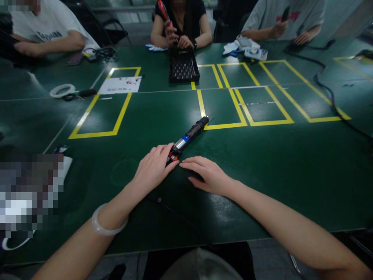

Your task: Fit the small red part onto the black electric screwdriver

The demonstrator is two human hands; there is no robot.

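Note:
An electric screwdriver (190, 133) with its inner parts exposed lies on the green table, its thin bit pointing away and to the right. Silver and blue bands show along its dark body, and small red and orange parts are at the near end. My left hand (154, 165) is closed around that near end, the thumb on its right side and the fingers over the top. Close by on the right, my right hand (208, 175) rests on the table, fingers stretched and thumb apart, holding nothing. Its fingertips almost meet my left thumb.
Yellow tape outlines (227, 125) mark the green table (291, 175). Across it, a person works over a black tray (184, 80) of small pieces. A white paper sheet (118, 85), a white ring (62, 91) and a black cable (329, 87) lie around. A pixelated area covers the left edge.

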